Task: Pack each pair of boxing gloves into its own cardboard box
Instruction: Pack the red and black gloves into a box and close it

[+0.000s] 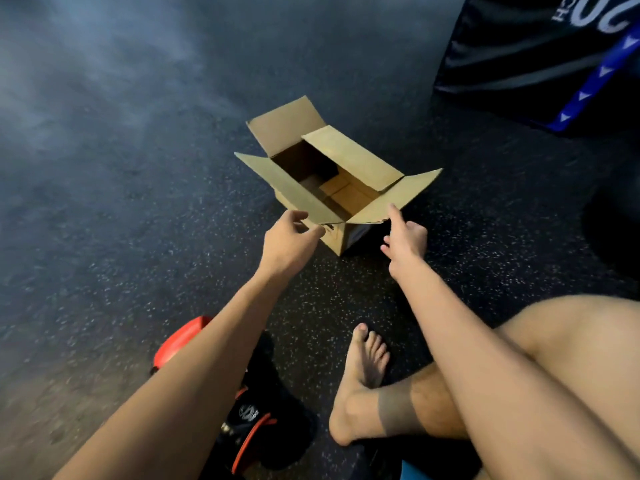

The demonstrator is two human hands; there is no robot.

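Head view, nearest first: at about 5 o'clock the person's bare legs [540, 375] are crossed on the floor, with one bare foot [363, 375] resting toes-up at 6 o'clock. Just beside it at 7 o'clock lie the black-and-red boxing gloves [266, 407], partly hidden under the left forearm, so how many there are is hard to tell. Both arms reach forward toward 12 o'clock. The left hand [287, 237] has loosely curled fingers, with thumb and forefinger apart at the near corner of the cardboard box [341, 237]; it may be just touching the left flap, but it grips nothing that shows. The right hand [405, 237] points its straight forefinger against the near edge of the right flap, its other fingers folded and holding nothing. This box sits on the dark speckled floor [138, 220] at the centre, all four flaps spread, its inside bare. Well beyond it, at 2 o'clock, stands a black padded block [519, 57] with a blue strip and white lettering.
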